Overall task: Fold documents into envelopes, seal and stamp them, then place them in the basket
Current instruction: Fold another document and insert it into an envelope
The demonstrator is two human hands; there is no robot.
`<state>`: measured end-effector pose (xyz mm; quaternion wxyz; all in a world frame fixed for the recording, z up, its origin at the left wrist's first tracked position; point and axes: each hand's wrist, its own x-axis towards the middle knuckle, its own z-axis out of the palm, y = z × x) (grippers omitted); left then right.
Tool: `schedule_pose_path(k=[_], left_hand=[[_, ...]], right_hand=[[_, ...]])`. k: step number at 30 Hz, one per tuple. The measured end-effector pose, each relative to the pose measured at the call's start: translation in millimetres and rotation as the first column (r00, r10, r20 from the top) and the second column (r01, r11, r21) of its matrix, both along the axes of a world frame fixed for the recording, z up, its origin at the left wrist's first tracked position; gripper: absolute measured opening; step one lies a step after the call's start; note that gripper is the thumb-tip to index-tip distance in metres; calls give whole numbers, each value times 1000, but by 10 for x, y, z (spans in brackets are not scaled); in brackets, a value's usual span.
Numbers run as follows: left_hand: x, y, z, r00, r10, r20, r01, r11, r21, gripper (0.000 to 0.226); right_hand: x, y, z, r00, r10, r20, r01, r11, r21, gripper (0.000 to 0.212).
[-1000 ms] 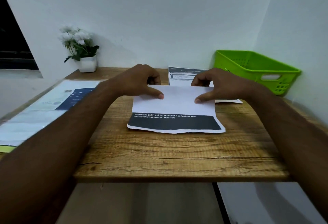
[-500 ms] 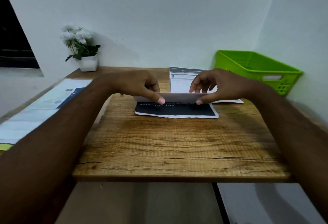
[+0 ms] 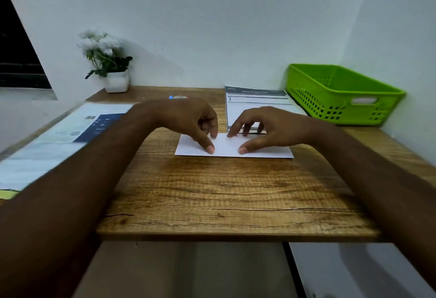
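A folded white document (image 3: 266,151) lies flat on the wooden table (image 3: 224,193), blank side up. My left hand (image 3: 188,120) presses its left half with thumb and fingertips. My right hand (image 3: 271,125) presses the right half the same way, thumb near the front edge and fingers at the back edge. Just behind the hands lies another printed document (image 3: 254,99). The green plastic basket (image 3: 387,89) stands at the back right against the wall and looks empty.
A large printed sheet or mailer (image 3: 66,137) covers the table's left side. A white pot of white flowers (image 3: 113,66) stands at the back left. A small blue-tipped object (image 3: 177,97) lies behind my left hand. Walls close off the back and right.
The upper flap has been brought down over the dark printed band, so the document now lies folded flat and all white. Both hands went from holding the flap to pressing it down.
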<state>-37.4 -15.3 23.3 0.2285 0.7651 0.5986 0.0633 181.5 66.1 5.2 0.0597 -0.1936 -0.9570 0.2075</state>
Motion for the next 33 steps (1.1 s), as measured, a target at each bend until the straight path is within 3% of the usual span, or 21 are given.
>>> schedule_pose_path(k=[5,17,27,30,33], left_hand=[[34,49,-61,1000,1,7,-1,999,-52,29],[29,32,-38,999,9,52,3,974,-228,22],[-297,-62,78,981,175,-79,-192,896,-401,13],[-335,-49,59,976,212,-48,-214,899,-382,18],[-371,13,-4,971,237,-22,-237,956,-175,38]], right_hand=[[-30,4,-43,999,-15,35,13,999,47,46],[-9,-110,73,989,116,93,-110,992,-62,40],[456,244,231,947,-47,317,99,984,-150,28],[445,285,189,995,-55,88,67,988,-136,17],[340,268,117,980,-64,-189,43,993,-108,11]])
